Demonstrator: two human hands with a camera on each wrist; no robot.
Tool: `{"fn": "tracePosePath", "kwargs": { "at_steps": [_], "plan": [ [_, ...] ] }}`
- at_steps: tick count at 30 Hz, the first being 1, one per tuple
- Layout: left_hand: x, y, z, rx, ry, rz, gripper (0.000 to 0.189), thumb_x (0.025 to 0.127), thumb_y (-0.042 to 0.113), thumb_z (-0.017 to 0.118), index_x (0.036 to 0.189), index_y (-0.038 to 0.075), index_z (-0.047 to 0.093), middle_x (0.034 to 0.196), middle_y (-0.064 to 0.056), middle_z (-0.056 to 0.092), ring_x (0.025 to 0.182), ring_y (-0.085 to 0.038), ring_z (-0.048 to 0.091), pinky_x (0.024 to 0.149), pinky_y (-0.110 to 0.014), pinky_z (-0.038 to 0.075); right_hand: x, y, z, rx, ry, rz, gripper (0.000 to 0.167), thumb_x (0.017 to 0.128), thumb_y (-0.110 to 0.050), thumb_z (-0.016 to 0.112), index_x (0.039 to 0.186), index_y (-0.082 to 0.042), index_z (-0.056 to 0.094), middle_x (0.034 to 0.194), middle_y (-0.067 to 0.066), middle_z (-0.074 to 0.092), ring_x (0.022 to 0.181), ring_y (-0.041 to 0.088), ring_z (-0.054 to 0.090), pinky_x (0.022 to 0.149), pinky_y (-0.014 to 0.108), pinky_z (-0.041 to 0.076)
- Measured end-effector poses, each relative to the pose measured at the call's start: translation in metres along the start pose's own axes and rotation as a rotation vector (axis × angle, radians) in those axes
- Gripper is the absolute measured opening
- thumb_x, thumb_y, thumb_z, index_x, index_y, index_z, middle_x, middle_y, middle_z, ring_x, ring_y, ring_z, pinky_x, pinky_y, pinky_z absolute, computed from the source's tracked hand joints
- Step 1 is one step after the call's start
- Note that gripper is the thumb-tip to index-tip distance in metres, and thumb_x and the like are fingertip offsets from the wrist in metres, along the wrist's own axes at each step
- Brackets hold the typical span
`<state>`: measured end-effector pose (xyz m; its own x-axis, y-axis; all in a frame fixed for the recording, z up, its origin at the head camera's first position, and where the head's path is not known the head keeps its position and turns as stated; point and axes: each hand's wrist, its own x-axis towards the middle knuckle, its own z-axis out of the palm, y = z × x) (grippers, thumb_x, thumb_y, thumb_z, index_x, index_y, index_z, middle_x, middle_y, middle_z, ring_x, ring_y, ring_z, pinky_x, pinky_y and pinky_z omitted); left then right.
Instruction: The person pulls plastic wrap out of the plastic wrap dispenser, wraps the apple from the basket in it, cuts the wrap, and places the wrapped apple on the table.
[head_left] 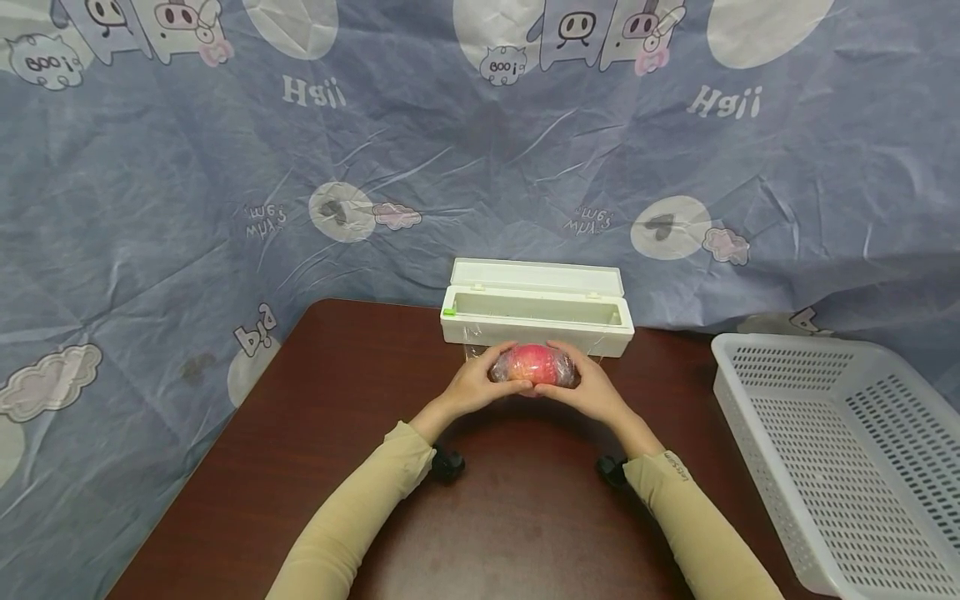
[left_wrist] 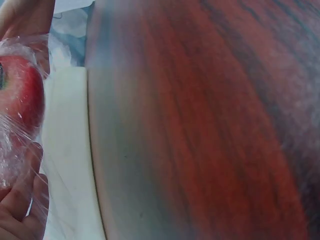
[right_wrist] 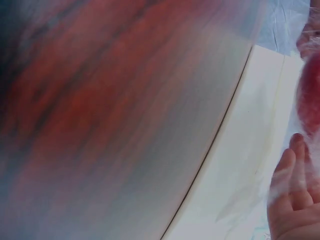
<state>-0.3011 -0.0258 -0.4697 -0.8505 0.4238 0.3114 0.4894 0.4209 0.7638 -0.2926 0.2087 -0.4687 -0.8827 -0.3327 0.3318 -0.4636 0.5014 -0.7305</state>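
A red apple wrapped in clear cling film is held between both hands over the table, just in front of the white cling film box. My left hand grips its left side, thumb at the near side and fingers at the far side, over bunched film. On the opposite side my right hand holds it the same way, and the two thumb tips nearly meet in front. Film stretches from the apple towards the box in the left wrist view. In the right wrist view only the apple's red edge shows.
The box stands at the table's back edge with its lid raised and a small green piece at its left end. A grey-white plastic basket sits at the right. Printed cloth hangs behind the dark brown table.
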Motion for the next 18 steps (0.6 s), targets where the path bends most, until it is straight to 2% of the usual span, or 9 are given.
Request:
{"fn": "tracePosePath", "kwargs": {
  "at_steps": [3, 8, 14, 18],
  "plan": [
    [0.0, -0.003, 0.003, -0.023, -0.004, -0.027, 0.065, 0.077, 0.046, 0.074, 0.13, 0.02, 0.048, 0.116, -0.001, 0.061, 0.099, -0.013, 0.057, 0.084, -0.034, 0.047, -0.001, 0.002, 0.0, 0.024, -0.014, 0.037, 0.072, 0.072, -0.032, 0.082, 0.133, -0.018, 0.045, 0.125, 0.011, 0.053, 0.109, 0.029, 0.053, 0.088, 0.049, 0.046],
    [-0.001, -0.006, 0.006, -0.035, -0.005, -0.064, 0.064, 0.076, 0.046, 0.076, 0.128, 0.023, 0.049, 0.113, 0.0, 0.062, 0.095, -0.013, 0.058, 0.082, -0.033, 0.047, -0.002, 0.005, 0.001, 0.015, -0.036, 0.044, 0.066, 0.074, -0.033, 0.081, 0.129, -0.02, 0.047, 0.121, 0.01, 0.056, 0.106, 0.028, 0.055, 0.087, 0.048, 0.046],
    [0.0, -0.01, 0.009, -0.008, 0.003, -0.075, 0.065, 0.075, 0.048, 0.075, 0.128, 0.022, 0.049, 0.114, 0.0, 0.062, 0.096, -0.014, 0.057, 0.081, -0.035, 0.048, -0.003, 0.005, 0.0, 0.006, -0.036, 0.047, 0.066, 0.074, -0.033, 0.08, 0.13, -0.018, 0.048, 0.121, 0.011, 0.058, 0.104, 0.027, 0.057, 0.087, 0.048, 0.046],
    [0.0, -0.012, 0.012, 0.014, 0.014, -0.073, 0.065, 0.075, 0.046, 0.076, 0.13, 0.02, 0.051, 0.117, -0.002, 0.062, 0.101, -0.015, 0.057, 0.086, -0.037, 0.047, -0.003, 0.008, 0.001, 0.003, -0.046, 0.068, 0.067, 0.075, -0.032, 0.08, 0.131, -0.015, 0.049, 0.12, 0.012, 0.058, 0.101, 0.027, 0.058, 0.086, 0.048, 0.046]
  ]
}}
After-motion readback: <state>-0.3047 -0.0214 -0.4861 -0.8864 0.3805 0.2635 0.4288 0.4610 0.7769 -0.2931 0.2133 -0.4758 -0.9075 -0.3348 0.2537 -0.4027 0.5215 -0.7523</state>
